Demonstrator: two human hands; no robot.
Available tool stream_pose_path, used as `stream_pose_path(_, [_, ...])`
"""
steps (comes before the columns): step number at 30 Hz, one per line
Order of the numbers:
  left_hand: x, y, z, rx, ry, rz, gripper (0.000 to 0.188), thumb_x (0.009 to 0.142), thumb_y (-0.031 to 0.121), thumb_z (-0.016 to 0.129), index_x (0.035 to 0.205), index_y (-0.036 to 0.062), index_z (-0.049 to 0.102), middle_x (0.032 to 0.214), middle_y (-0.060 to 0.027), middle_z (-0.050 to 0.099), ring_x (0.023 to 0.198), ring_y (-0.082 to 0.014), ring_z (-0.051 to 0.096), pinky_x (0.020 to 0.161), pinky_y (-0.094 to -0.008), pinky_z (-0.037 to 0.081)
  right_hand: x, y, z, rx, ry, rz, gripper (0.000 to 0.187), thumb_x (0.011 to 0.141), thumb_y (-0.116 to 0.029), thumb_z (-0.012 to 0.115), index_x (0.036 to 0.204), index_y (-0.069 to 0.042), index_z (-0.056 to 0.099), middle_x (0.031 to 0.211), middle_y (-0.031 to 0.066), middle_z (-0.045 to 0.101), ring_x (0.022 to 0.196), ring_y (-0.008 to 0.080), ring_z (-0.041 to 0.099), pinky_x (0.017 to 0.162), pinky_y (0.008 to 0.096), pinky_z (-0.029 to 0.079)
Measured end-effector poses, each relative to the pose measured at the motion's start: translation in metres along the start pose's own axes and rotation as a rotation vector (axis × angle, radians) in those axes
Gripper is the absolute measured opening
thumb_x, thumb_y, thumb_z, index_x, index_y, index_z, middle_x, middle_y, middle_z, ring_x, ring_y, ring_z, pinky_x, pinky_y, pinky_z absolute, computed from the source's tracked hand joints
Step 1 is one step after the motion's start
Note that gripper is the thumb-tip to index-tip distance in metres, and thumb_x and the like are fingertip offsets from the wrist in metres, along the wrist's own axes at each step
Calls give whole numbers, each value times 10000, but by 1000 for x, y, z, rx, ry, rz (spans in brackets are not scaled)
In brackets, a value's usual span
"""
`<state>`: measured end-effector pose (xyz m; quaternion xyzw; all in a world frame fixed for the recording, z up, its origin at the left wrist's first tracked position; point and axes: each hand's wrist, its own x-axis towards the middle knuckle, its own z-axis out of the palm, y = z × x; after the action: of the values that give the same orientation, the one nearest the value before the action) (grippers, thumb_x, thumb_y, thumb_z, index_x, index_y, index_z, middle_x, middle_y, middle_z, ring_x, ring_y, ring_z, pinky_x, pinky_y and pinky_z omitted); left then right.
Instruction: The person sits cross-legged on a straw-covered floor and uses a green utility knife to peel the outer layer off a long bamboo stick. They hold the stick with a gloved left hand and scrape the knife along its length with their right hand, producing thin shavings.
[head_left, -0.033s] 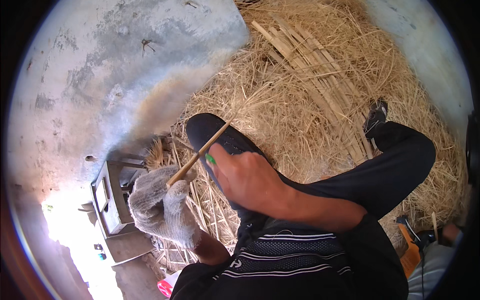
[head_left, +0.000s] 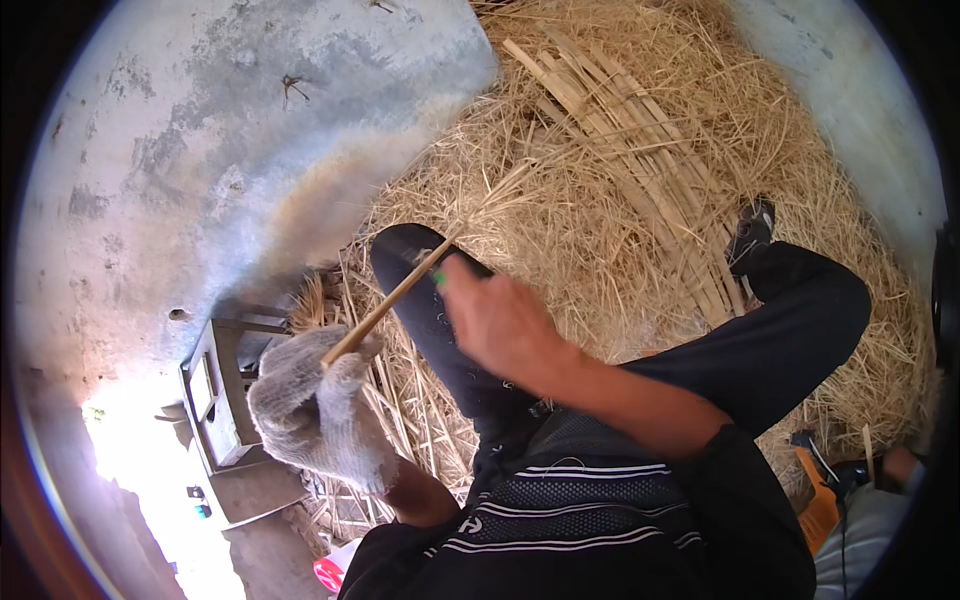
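Note:
A white knitted glove covers my left hand (head_left: 322, 410), whose fingers are closed around the near end of a thin bamboo strip (head_left: 385, 305). The strip slants up and right over my left knee, its far end splitting into fine, frayed slivers (head_left: 505, 187). My bare right hand (head_left: 505, 322), slightly blurred, is closed beside the strip near the knee. A small greyish, blade-like piece (head_left: 425, 256) shows past its fingertips, across the strip. Something green (head_left: 440, 279) is at the fingers; the rest of the tool is hidden.
Pale shavings (head_left: 600, 270) cover the floor, with a pile of split bamboo slats (head_left: 640, 165) on them. Walls stand left (head_left: 200, 150) and right (head_left: 840, 90). A wooden stool-like frame (head_left: 225, 400) is at left. Another person's leg (head_left: 865, 535) shows at lower right.
My right hand has slid up along the bamboo strip, away from the gloved hand. My left hand has shifted slightly left, drawing the strip's near end with it.

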<state>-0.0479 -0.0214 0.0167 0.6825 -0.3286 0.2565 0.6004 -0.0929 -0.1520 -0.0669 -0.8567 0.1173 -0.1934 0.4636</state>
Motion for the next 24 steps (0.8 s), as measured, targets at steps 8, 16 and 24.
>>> stream_pose_path(8, [2, -7, 6, -84, 85, -43, 253, 788, 91, 806, 887, -23, 603, 755, -169, 689, 729, -210, 638, 641, -314, 563, 10, 7, -3, 20, -51, 16, 190, 993, -189, 546, 1033, -4, 528, 553, 218, 567, 559, 428, 636, 499, 500, 488])
stream_pose_path(16, [1, -5, 11, -86, 118, -52, 191, 826, -14, 687, 923, -42, 525, 806, -200, 647, 702, -204, 648, 548, -291, 581, 17, 57, 26, -49, -1, 118, 245, 1015, -210, 517, 1027, 34, 511, 616, 246, 611, 588, 485, 623, 528, 532, 503])
stream_pose_path(24, [-5, -17, -2, -62, 57, -7, 149, 907, 50, 674, 969, -10, 552, 909, -160, 629, 643, -202, 645, 564, -256, 575, 6, 2, 11, 141, -53, -101, 213, 1001, -183, 529, 1014, 29, 528, 617, 248, 613, 612, 455, 648, 535, 537, 506])
